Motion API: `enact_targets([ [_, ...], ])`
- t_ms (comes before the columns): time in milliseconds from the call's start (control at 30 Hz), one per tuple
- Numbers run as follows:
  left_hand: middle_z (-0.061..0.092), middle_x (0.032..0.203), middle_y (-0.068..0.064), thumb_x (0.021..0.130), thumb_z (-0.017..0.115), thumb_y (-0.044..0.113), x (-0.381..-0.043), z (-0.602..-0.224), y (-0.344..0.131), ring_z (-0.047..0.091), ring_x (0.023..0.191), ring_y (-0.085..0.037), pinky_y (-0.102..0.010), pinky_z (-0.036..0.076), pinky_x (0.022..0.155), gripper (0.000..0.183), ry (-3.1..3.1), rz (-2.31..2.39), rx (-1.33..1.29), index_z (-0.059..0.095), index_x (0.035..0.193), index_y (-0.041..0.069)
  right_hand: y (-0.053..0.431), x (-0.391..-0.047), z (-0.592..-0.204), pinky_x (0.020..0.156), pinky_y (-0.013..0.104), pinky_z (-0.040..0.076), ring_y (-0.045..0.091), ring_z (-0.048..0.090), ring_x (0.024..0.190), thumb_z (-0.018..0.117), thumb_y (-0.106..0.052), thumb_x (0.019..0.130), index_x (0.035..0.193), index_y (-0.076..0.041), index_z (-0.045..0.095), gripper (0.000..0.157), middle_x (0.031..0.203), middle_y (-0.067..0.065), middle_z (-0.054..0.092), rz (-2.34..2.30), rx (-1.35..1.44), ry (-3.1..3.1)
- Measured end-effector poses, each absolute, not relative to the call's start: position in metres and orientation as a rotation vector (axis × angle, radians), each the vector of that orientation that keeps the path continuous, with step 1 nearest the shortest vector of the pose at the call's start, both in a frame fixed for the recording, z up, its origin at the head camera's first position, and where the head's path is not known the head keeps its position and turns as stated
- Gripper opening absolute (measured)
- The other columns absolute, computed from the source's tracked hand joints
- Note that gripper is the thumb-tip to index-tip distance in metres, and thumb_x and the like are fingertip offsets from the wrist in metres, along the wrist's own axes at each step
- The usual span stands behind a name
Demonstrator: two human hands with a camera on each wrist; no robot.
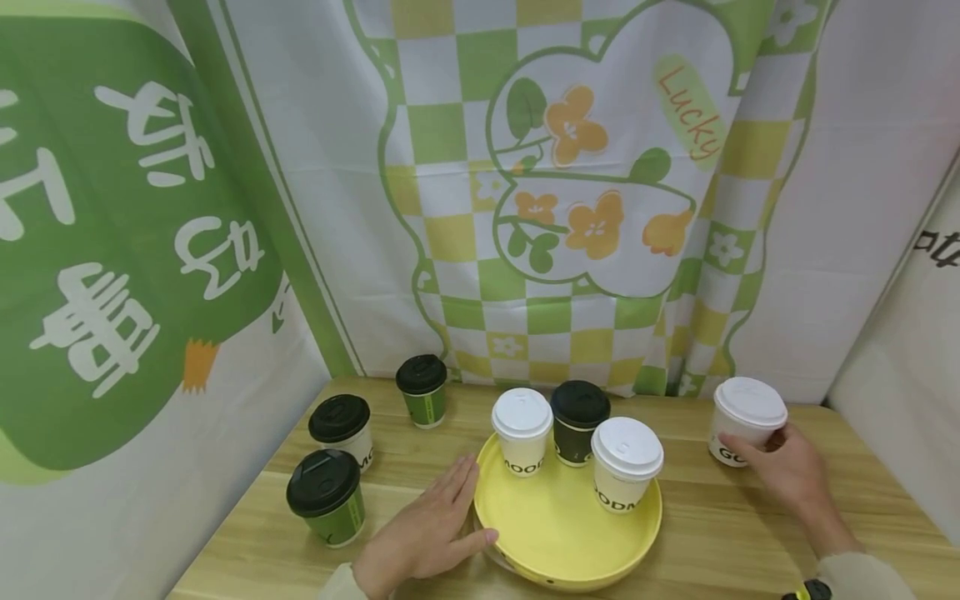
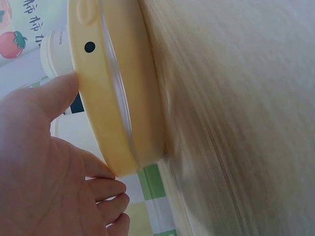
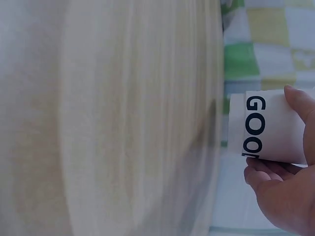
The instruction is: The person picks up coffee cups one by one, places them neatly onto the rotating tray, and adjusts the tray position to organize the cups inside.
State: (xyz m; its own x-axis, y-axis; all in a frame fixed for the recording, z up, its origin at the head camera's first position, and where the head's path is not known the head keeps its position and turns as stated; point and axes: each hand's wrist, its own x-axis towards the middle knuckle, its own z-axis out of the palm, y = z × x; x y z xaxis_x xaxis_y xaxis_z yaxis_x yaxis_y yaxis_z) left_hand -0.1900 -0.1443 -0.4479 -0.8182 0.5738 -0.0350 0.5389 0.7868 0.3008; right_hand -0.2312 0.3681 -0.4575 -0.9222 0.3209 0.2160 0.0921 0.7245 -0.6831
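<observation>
At the right of the table, my right hand (image 1: pixel 797 471) grips a white paper cup (image 1: pixel 738 429) with a white lid. In the right wrist view, thumb and fingers lie on either side of this cup (image 3: pixel 275 128), below its black lettering's far end. Whether its base touches the table I cannot tell. My left hand (image 1: pixel 423 529) rests against the left rim of a round yellow tray (image 1: pixel 558 542), its fingers nearly straight. The left wrist view shows thumb and fingertips touching the tray's side (image 2: pixel 106 98). On the tray stand two white-lidded cups (image 1: pixel 522 433) (image 1: pixel 627 467) and a black cup (image 1: pixel 579 425).
Left of the tray stand a green cup with black lid (image 1: pixel 330 500), a white cup with black lid (image 1: pixel 343 429) and another green cup (image 1: pixel 423 392) farther back. The wooden table (image 1: pixel 682 542) meets printed curtains (image 1: pixel 600 208) at the back and sides.
</observation>
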Motion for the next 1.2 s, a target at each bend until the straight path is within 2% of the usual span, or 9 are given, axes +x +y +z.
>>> enact_targets([
  [100, 0.014, 0.177, -0.021, 0.107, 0.045, 0.063, -0.19, -0.447, -0.144, 0.02, 0.165, -0.035, -0.056, 0.031, 0.13, 0.094, 2.856, 0.426, 0.896, 0.018, 0.167, -0.003, 0.361, -0.223, -0.451, 0.07, 0.019, 0.049, 0.021, 0.067, 0.095, 0.081, -0.053, 0.091, 0.141, 0.008, 0.056, 0.083, 0.128, 0.034, 0.068, 1.02, -0.272, -2.609],
  [167, 0.014, 0.177, -0.021, 0.107, 0.046, 0.063, -0.19, -0.447, -0.143, 0.02, 0.165, -0.036, -0.056, 0.03, 0.13, 0.094, 2.86, 0.425, 0.9, 0.018, 0.167, -0.004, 0.356, -0.218, -0.447, 0.068, 0.016, 0.049, 0.012, 0.063, 0.094, 0.082, -0.053, 0.09, 0.141, 0.007, 0.056, 0.083, 0.128, 0.033, 0.069, 1.032, -0.248, -2.61],
  [400, 0.015, 0.176, -0.023, 0.107, 0.046, 0.063, -0.19, -0.447, -0.143, 0.02, 0.164, -0.037, -0.056, 0.029, 0.13, 0.094, 2.874, 0.418, 0.911, 0.019, 0.166, -0.005, 0.343, -0.199, -0.432, 0.071, 0.015, 0.05, 0.037, 0.067, 0.115, 0.08, -0.053, 0.092, 0.147, 0.004, 0.051, 0.084, 0.135, 0.034, 0.066, 1.066, -0.176, -2.635],
  [633, 0.015, 0.176, -0.022, 0.107, 0.046, 0.063, -0.19, -0.447, -0.143, 0.019, 0.164, -0.038, -0.056, 0.029, 0.131, 0.094, 2.869, 0.422, 0.909, 0.019, 0.166, -0.005, 0.335, -0.179, -0.415, 0.075, 0.012, 0.05, 0.041, 0.067, 0.121, 0.077, -0.052, 0.094, 0.152, 0.003, 0.046, 0.086, 0.14, 0.034, 0.063, 1.132, -0.144, -2.655],
  [700, 0.015, 0.176, -0.023, 0.107, 0.046, 0.063, -0.189, -0.447, -0.143, 0.02, 0.164, -0.038, -0.057, 0.029, 0.131, 0.094, 2.868, 0.426, 0.91, 0.019, 0.166, -0.005, 0.332, -0.173, -0.41, 0.076, 0.012, 0.051, 0.022, 0.071, 0.113, 0.077, -0.052, 0.095, 0.152, 0.002, 0.045, 0.086, 0.141, 0.033, 0.062, 1.153, -0.135, -2.662],
  [733, 0.015, 0.176, -0.023, 0.107, 0.046, 0.063, -0.189, -0.447, -0.143, 0.02, 0.164, -0.038, -0.057, 0.029, 0.131, 0.094, 2.868, 0.428, 0.91, 0.019, 0.166, -0.005, 0.331, -0.17, -0.408, 0.076, 0.012, 0.052, 0.019, 0.071, 0.112, 0.078, -0.051, 0.095, 0.152, 0.003, 0.045, 0.085, 0.142, 0.034, 0.062, 1.156, -0.13, -2.665],
  [867, 0.016, 0.176, -0.024, 0.107, 0.046, 0.063, -0.189, -0.448, -0.143, 0.02, 0.164, -0.038, -0.057, 0.029, 0.13, 0.094, 2.87, 0.437, 0.916, 0.02, 0.166, -0.006, 0.326, -0.158, -0.399, 0.077, 0.014, 0.055, -0.015, 0.058, 0.097, 0.08, -0.048, 0.094, 0.151, 0.002, 0.047, 0.083, 0.141, 0.033, 0.063, 1.164, -0.097, -2.664],
  [1000, 0.016, 0.176, -0.024, 0.107, 0.047, 0.062, -0.189, -0.449, -0.143, 0.02, 0.164, -0.039, -0.057, 0.029, 0.13, 0.094, 2.875, 0.447, 0.918, 0.02, 0.166, -0.006, 0.319, -0.147, -0.392, 0.076, 0.015, 0.057, -0.023, 0.052, 0.093, 0.083, -0.045, 0.092, 0.148, 0.002, 0.051, 0.079, 0.137, 0.032, 0.066, 1.136, -0.059, -2.656],
  [1200, 0.016, 0.176, -0.024, 0.107, 0.047, 0.063, -0.186, -0.451, -0.143, 0.021, 0.164, -0.04, -0.058, 0.03, 0.13, 0.095, 2.877, 0.457, 0.919, 0.019, 0.166, -0.006, 0.303, -0.132, -0.384, 0.078, 0.014, 0.057, -0.016, 0.06, 0.1, 0.085, -0.041, 0.09, 0.146, 0.0, 0.055, 0.075, 0.136, 0.028, 0.069, 1.135, -0.01, -2.659],
])
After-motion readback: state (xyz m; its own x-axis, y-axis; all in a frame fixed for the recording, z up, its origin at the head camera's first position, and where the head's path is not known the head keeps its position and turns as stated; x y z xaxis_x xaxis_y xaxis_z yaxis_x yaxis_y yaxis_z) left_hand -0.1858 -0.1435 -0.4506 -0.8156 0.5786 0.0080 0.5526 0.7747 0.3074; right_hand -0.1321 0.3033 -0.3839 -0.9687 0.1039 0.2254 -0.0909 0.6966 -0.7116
